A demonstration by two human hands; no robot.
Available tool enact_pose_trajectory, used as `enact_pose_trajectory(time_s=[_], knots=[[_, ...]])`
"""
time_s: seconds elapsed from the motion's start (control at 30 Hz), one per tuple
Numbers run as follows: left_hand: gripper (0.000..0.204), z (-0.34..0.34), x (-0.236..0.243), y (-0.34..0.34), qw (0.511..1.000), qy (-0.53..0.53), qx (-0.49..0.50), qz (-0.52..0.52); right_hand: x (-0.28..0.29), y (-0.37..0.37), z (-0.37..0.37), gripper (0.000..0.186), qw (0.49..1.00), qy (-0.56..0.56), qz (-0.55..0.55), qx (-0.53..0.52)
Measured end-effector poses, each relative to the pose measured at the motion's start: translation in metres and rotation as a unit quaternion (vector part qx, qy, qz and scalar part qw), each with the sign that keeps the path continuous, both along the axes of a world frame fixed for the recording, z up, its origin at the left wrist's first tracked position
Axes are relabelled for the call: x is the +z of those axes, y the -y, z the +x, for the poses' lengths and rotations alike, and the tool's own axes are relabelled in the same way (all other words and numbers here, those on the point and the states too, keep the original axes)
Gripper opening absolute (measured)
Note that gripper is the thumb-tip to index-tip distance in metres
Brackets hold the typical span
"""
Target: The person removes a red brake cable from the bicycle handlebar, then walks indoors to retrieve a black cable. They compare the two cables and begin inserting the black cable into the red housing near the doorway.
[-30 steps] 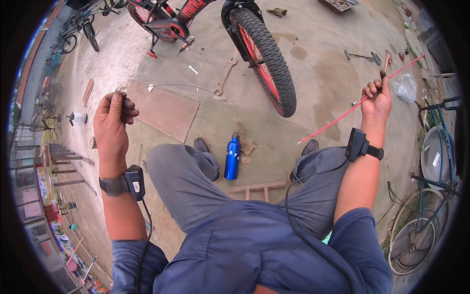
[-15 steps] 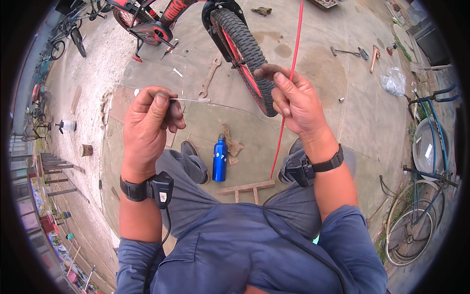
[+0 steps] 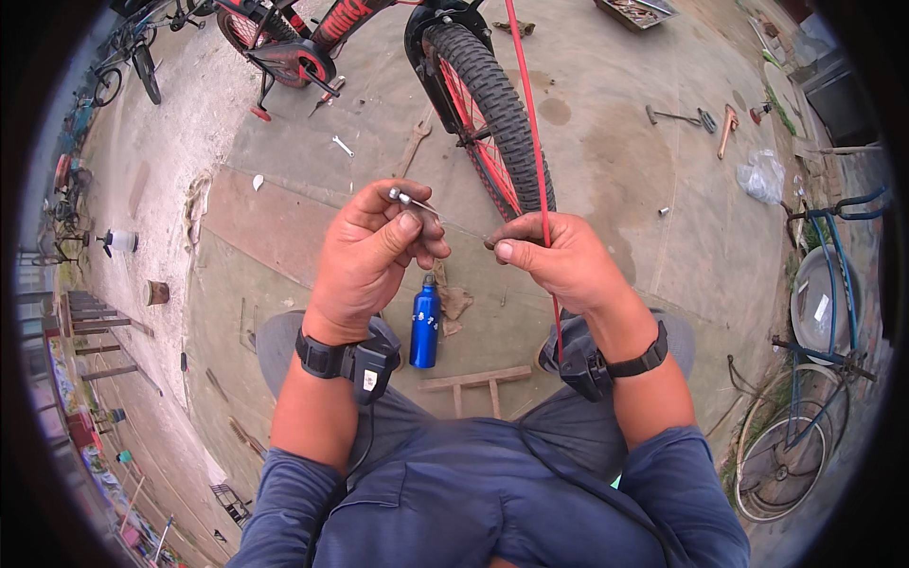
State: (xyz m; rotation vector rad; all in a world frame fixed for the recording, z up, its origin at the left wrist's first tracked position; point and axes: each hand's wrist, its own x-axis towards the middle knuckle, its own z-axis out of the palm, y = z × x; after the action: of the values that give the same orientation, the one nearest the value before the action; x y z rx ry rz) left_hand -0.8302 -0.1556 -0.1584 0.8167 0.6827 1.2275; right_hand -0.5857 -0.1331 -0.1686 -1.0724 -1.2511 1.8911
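Observation:
My left hand (image 3: 374,241) is closed in front of me, pinching a thin wire (image 3: 422,204) with a small silver metal fitting (image 3: 401,197) at its end. My right hand (image 3: 559,256) is closed a short way to the right. A long thin red cable housing (image 3: 532,123) runs from the top of the view across the index finger, under the thumb and down past my right wrist. Whether the right fingertips also pinch the wire is too small to tell. Beyond the hands a black and red bicycle (image 3: 483,104) shows its knobbly front tyre.
Between my feet stand a blue bottle (image 3: 426,322) and a wooden frame piece (image 3: 475,379). A large wrench (image 3: 417,142) and a small wrench (image 3: 343,146) lie ahead. At the right are a pipe wrench (image 3: 727,131), a plastic bag (image 3: 760,177) and a bare wheel (image 3: 784,469).
My hands have come closer together, the left moving right and both lower. The silver fitting now shows above the left fingers. The red housing's upper part has swung left.

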Motion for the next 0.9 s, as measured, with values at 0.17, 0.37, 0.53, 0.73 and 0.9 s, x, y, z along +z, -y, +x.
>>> enact_pose_trajectory(time_s=[0.17,0.37,0.53,0.73,0.9], knots=[[0.023,-0.004,-0.013,-0.002,1.000,0.017,-0.007,-0.025,-0.006,-0.002,-0.004,0.020,1.000,0.014,-0.009,0.011],[0.022,-0.008,-0.021,-0.003,0.999,0.020,-0.007,-0.038,-0.013,-0.003,-0.009,0.020,0.999,0.020,-0.013,0.022],[0.019,-0.008,-0.023,-0.002,0.999,0.008,0.007,-0.047,-0.017,-0.004,-0.008,0.020,0.999,0.028,-0.013,0.030],[0.014,0.000,-0.021,-0.001,0.998,-0.020,0.039,-0.052,-0.019,-0.003,-0.010,0.021,0.999,0.033,-0.012,0.030],[0.013,-0.013,-0.021,-0.005,0.997,0.016,0.074,-0.027,-0.020,-0.002,-0.009,0.022,0.998,0.064,0.005,0.028]])
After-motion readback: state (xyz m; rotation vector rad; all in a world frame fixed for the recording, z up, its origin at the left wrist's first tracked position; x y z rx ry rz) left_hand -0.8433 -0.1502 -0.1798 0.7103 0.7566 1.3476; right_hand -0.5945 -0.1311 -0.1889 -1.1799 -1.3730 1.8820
